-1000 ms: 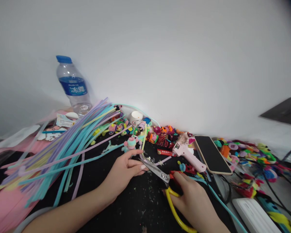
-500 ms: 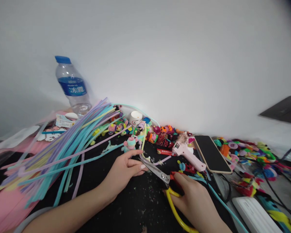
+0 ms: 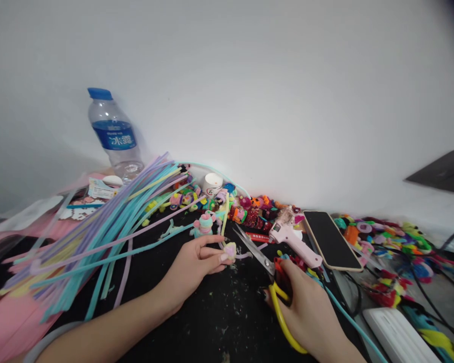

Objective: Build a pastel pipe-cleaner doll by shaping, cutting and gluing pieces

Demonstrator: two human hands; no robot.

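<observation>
Between the fingertips of my left hand [image 3: 199, 261] is a small pale yellow and lilac fuzzy piece [image 3: 230, 250], seemingly made of pipe cleaner. A pale yellow pipe cleaner [image 3: 225, 217] stands up just behind it. My right hand [image 3: 300, 297] grips yellow-handled scissors [image 3: 263, 261], whose blades look nearly closed and point up and left, apart from the fuzzy piece. A small pink and mint fuzzy figure [image 3: 204, 224] stands beyond my left fingers. Part of the fuzzy piece is hidden by my fingers.
Long pastel pipe cleaners [image 3: 109, 232] fan out at left, before a water bottle [image 3: 113, 131]. A pink glue gun [image 3: 293, 241] and a phone [image 3: 331, 239] lie at right. A white box-like device [image 3: 397, 335] and dark cables are nearer. Colourful fuzzy pieces [image 3: 251, 209] line the wall.
The scissors have moved right, away from my left fingertips, and the blades no longer cover the fuzzy piece. My left hand has stayed almost in place.
</observation>
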